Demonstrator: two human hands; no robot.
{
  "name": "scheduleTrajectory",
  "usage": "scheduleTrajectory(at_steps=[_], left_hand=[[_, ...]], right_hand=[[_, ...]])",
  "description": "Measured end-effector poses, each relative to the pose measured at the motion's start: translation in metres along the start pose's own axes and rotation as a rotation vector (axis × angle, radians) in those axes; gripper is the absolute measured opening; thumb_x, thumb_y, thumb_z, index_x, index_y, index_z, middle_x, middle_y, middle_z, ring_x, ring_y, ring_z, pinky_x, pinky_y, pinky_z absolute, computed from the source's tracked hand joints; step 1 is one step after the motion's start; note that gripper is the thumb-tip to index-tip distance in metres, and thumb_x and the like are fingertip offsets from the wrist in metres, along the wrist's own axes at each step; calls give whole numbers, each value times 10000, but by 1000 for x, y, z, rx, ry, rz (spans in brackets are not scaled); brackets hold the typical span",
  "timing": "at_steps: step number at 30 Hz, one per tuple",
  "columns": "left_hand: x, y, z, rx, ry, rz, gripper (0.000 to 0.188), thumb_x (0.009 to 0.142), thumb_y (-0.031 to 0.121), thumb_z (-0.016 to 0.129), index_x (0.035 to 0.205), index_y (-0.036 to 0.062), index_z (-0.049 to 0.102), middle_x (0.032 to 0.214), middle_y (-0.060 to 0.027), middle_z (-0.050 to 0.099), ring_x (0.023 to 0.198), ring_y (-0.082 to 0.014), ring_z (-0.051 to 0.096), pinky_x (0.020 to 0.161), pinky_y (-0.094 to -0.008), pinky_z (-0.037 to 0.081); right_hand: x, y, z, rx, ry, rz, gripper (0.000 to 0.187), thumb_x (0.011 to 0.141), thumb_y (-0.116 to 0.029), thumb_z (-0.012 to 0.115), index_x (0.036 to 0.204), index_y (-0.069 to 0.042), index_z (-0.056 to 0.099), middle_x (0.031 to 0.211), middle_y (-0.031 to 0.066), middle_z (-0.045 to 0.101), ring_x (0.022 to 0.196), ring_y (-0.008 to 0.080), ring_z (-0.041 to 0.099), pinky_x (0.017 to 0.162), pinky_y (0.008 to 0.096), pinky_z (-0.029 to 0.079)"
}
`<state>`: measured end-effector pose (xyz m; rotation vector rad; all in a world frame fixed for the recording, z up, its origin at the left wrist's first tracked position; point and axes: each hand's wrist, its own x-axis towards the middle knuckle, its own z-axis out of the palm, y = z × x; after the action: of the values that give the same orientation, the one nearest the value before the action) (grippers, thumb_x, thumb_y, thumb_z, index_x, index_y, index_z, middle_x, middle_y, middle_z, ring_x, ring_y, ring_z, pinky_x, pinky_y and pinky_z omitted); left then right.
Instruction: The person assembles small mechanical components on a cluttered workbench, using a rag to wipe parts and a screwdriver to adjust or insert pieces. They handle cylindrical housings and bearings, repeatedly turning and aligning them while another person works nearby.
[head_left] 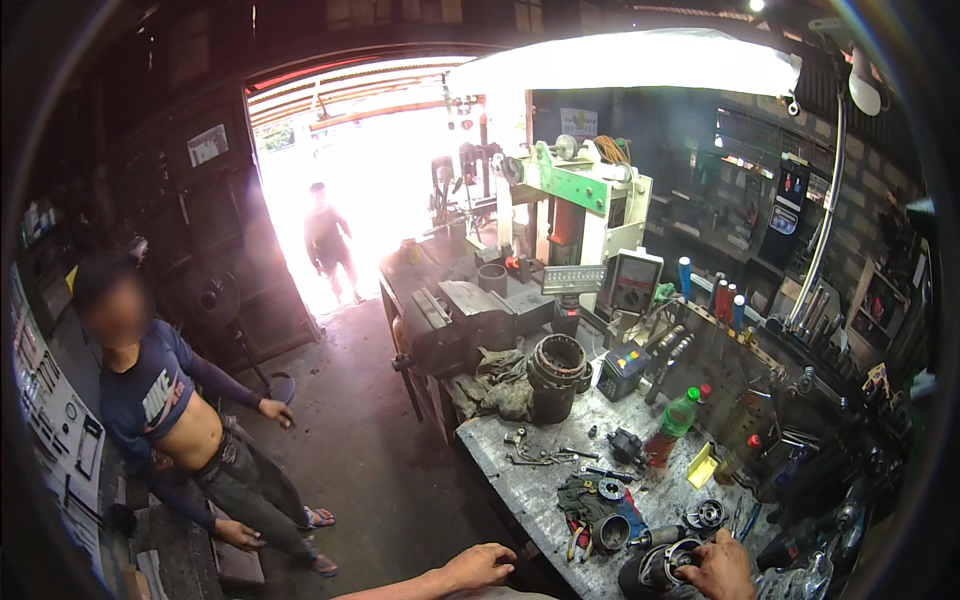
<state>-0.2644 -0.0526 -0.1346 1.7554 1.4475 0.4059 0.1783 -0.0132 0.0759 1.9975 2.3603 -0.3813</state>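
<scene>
At the lower right, my right hand (722,568) bends its fingers over the rim of a round metal housing (660,572), which stands at the near end of the bench. My left hand (480,567) hangs off the bench's left edge, fingers loosely apart, with nothing in it. Close to the housing are a metal cylinder (610,534), pliers (578,541) with red and yellow handles, a round bearing-like part (706,515) and a dark rag (580,500). What lies under my right fingers is partly hidden.
The metal-topped bench (520,477) carries a large vise (460,320), a dark ribbed cylinder (557,380), a green bottle (680,412), a yellow tray (702,465) and loose sockets. A green press frame (570,180) stands behind. One person (190,400) is at left, another (328,235) in the doorway.
</scene>
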Motion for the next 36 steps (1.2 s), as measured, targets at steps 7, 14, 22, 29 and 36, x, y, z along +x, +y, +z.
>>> scheduleTrajectory(at_steps=[7,14,22,29,36], left_hand=[[19,-9,-7,23,-10,77,422,1060,337,681,1374,58,723,1339,-163,739,1277,-361,692,1110,-454,545],[37,-17,-11,72,-50,114,416,1051,324,686,1374,65,721,1342,-167,738,1292,-368,683,1124,-465,536],[35,-11,-26,56,-38,103,405,1039,316,689,1339,48,739,1324,-186,748,1265,-383,695,1109,-470,547],[26,-6,-22,17,7,-9,379,954,254,807,1264,37,783,1283,-194,772,1215,-372,729,1072,-447,571],[22,-35,-12,75,-93,-116,415,915,219,829,1260,-5,769,1220,-222,779,1153,-376,755,1037,-455,590]], right_hand=[[0,2,9,17,19,-14,361,839,-261,886,1177,-151,820,1162,217,681,1050,428,696,910,517,581],[-1,-4,16,-58,58,-1,312,867,-238,852,1150,-112,817,1142,220,691,1070,429,711,907,517,589],[7,-7,13,-199,-57,0,462,936,-219,804,1365,-63,733,1315,213,717,1042,395,741,907,477,603],[-1,17,20,57,91,22,502,852,-442,892,1217,-107,812,1109,186,669,1084,378,697,942,488,567],[1,66,-23,193,363,344,341,945,-240,808,1219,-36,802,1102,209,761,1090,410,732,972,498,569]])
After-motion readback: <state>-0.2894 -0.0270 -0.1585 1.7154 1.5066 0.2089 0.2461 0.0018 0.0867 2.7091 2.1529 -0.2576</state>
